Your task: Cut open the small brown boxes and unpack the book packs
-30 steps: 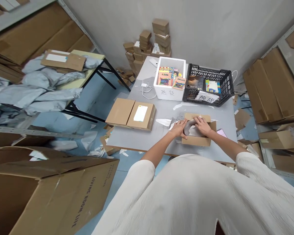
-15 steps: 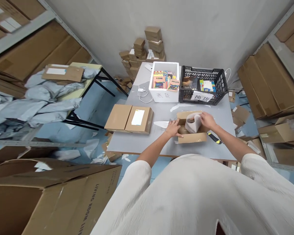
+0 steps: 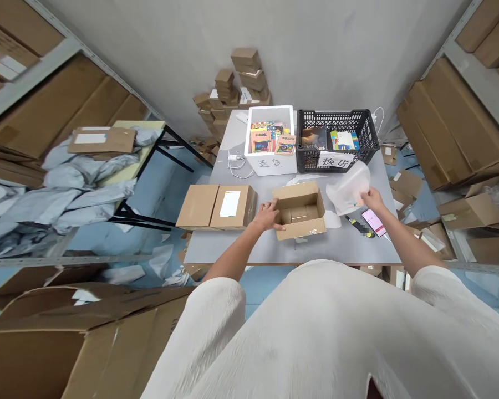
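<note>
An open cardboard box (image 3: 300, 229) stands on the grey table (image 3: 228, 249), its inside showing bare cardboard. My left hand (image 3: 268, 216) rests at the left edge of this box, thumb and fingers spread over its wall. To the right of the box, my right hand (image 3: 372, 199) pinches the edge of a thin white wrapping sheet (image 3: 349, 185), which is lifted off the table. Below that hand lie a phone (image 3: 374, 223) with a lit pink screen and a black and yellow cutter (image 3: 360, 226).
Closed cartons (image 3: 230, 206) sit on the table's left. Behind are a white foam box (image 3: 272, 163) and a black crate (image 3: 336, 160), both holding books. Grey parcels (image 3: 45, 194) cover a side table. A large open carton (image 3: 120, 343) stands at lower left.
The white wrapping has come out of the box and moved right in my right hand, opening out. The box and my left hand have shifted left in view. The phone now shows.
</note>
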A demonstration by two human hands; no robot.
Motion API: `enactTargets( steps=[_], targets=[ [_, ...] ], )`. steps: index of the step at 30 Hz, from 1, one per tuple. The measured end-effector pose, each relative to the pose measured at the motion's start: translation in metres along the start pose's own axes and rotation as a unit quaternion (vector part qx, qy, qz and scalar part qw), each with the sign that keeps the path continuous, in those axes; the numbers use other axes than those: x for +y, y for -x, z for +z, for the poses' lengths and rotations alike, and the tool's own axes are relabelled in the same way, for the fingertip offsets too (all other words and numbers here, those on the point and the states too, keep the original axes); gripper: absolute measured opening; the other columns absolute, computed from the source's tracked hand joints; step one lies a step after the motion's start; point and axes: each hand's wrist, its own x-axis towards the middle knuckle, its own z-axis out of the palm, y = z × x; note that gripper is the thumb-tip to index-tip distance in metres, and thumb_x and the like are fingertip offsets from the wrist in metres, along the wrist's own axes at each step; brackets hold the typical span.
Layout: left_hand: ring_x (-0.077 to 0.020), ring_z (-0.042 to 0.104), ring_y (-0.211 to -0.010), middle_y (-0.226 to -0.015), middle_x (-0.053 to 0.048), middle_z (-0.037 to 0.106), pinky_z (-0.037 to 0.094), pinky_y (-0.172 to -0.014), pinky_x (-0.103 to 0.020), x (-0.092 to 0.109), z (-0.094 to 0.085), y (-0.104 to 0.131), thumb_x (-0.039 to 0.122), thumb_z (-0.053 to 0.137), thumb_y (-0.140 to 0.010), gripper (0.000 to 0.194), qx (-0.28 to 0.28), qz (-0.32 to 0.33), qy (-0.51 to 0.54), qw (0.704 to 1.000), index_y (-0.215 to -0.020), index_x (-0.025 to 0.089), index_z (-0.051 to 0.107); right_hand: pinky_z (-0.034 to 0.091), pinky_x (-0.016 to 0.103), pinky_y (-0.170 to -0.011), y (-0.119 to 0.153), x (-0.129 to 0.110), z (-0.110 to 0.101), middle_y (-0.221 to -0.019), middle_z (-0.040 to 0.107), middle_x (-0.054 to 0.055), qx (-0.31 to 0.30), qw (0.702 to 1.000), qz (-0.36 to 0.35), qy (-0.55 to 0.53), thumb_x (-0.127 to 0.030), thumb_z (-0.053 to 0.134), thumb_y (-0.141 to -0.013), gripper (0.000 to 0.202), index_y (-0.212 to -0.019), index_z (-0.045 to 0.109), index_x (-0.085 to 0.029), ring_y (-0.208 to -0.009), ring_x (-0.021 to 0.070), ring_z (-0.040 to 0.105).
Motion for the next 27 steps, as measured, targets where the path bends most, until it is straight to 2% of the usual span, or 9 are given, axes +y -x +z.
enactTargets(
  steps=[4, 7, 12, 16, 19, 22, 24, 27],
  targets=[
    [-0.0497, 0.033, -0.159, -0.188, -0.012, 0.019, 0.028, -0.129, -0.060, -0.001, -0.005, 0.000, 0.077, 0.085, -0.076, 0.066, -0.014, -0.004, -0.016, 1.000, -0.114, 0.023, 0.079, 0.052, 0.032, -0.072, 0.034, 0.032, 0.026, -0.072, 0.063, -0.001, -0.062, 0.993, 0.096, 0.012, -0.031, 0.060, -0.078, 0.011, -0.083, 0.062, -0.021, -0.076, 0.0210, 0.060],
    [-0.0504, 0.033, -0.159, -0.188, -0.013, 0.020, 0.031, -0.128, -0.061, 0.002, -0.006, 0.001, 0.076, 0.084, -0.076, 0.066, -0.024, -0.015, -0.030, 0.999, -0.115, 0.022, 0.078, 0.056, 0.035, -0.076, 0.051, 0.052, 0.047, -0.078, 0.065, 0.001, -0.093, 0.987, 0.122, 0.046, -0.027, 0.061, -0.079, 0.012, -0.090, 0.063, -0.022, -0.076, 0.0228, 0.062],
    [-0.0500, 0.033, -0.160, -0.188, -0.015, 0.019, 0.034, -0.127, -0.061, 0.008, -0.005, 0.006, 0.077, 0.082, -0.080, 0.069, -0.037, -0.027, -0.053, 0.998, -0.119, 0.021, 0.075, 0.060, 0.044, -0.092, 0.061, 0.078, 0.075, -0.098, 0.074, 0.011, -0.131, 0.978, 0.109, 0.123, -0.026, 0.061, -0.085, 0.031, -0.115, 0.067, -0.019, -0.093, 0.0300, 0.070],
    [-0.0492, 0.027, -0.165, -0.188, -0.016, 0.018, 0.027, -0.131, -0.063, 0.013, -0.003, 0.010, 0.075, 0.082, -0.082, 0.073, -0.035, -0.040, -0.054, 0.997, -0.131, 0.023, 0.071, 0.055, 0.056, -0.106, 0.067, 0.087, 0.087, -0.123, 0.073, 0.026, -0.131, 0.970, 0.094, 0.184, -0.028, 0.060, -0.088, 0.047, -0.133, 0.065, -0.012, -0.117, 0.0404, 0.068],
    [-0.0483, 0.021, -0.169, -0.188, -0.017, 0.016, 0.022, -0.133, -0.066, 0.015, -0.001, 0.013, 0.075, 0.081, -0.083, 0.078, -0.037, -0.044, -0.046, 0.997, -0.140, 0.023, 0.067, 0.044, 0.065, -0.118, 0.072, 0.080, 0.086, -0.155, 0.056, 0.034, -0.099, 0.965, 0.055, 0.235, -0.025, 0.059, -0.089, 0.064, -0.150, 0.056, -0.007, -0.141, 0.0478, 0.054],
    [-0.0478, 0.019, -0.170, -0.189, -0.017, 0.014, 0.020, -0.134, -0.066, 0.015, 0.002, 0.015, 0.073, 0.081, -0.085, 0.077, -0.034, -0.046, -0.030, 0.998, -0.143, 0.024, 0.066, 0.036, 0.070, -0.122, 0.074, 0.057, 0.077, -0.172, 0.037, 0.033, -0.074, 0.966, -0.022, 0.246, -0.024, 0.056, -0.092, 0.073, -0.162, 0.045, -0.005, -0.152, 0.0509, 0.040],
    [-0.0477, 0.020, -0.170, -0.189, -0.017, 0.015, 0.019, -0.134, -0.066, 0.015, 0.004, 0.016, 0.071, 0.081, -0.087, 0.074, -0.027, -0.042, -0.022, 0.999, -0.142, 0.024, 0.066, 0.035, 0.069, -0.123, 0.074, 0.035, 0.071, -0.173, 0.036, 0.032, -0.061, 0.968, -0.082, 0.231, -0.025, 0.053, -0.096, 0.069, -0.162, 0.045, -0.006, -0.152, 0.0501, 0.039],
    [-0.0449, 0.019, -0.171, -0.188, -0.016, 0.019, 0.017, -0.135, -0.065, 0.015, 0.007, 0.019, 0.065, 0.080, -0.090, 0.066, -0.007, -0.027, -0.009, 1.000, -0.141, 0.025, 0.067, 0.039, 0.061, -0.122, 0.074, -0.003, 0.068, -0.161, 0.051, 0.027, -0.036, 0.969, -0.168, 0.178, -0.026, 0.045, -0.103, 0.056, -0.156, 0.053, -0.011, -0.146, 0.0445, 0.047]
  ],
)
